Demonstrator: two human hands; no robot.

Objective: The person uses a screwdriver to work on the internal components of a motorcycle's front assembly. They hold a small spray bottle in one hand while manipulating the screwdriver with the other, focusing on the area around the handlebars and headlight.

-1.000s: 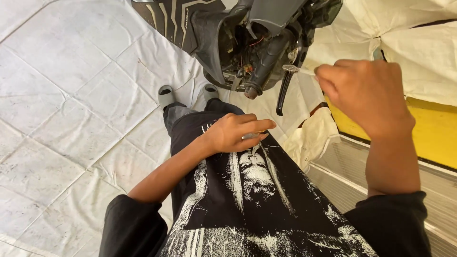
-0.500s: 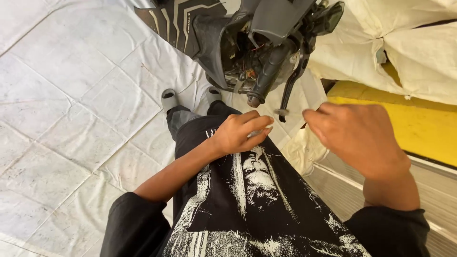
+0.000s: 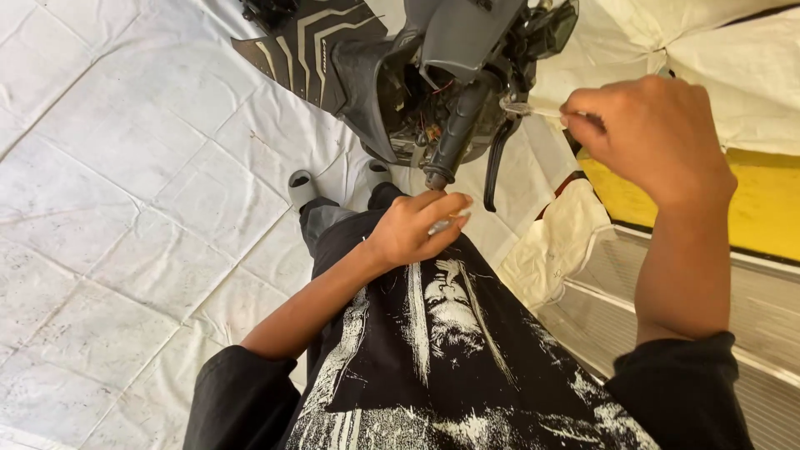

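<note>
While left hand (image 3: 414, 227) pinches small silvery bit near, right hand (image 3: 646, 133) pinches thin metal tool (image 3: 523, 108) w/ fingers by grey scooter handlebar (image 3: 457, 133), far right.

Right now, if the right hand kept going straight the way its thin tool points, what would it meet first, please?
The right hand aims its thin tool leftward at the scooter's handlebar grip. It would probably meet the grip or the brake lever mount first; depth is unclear.
</note>
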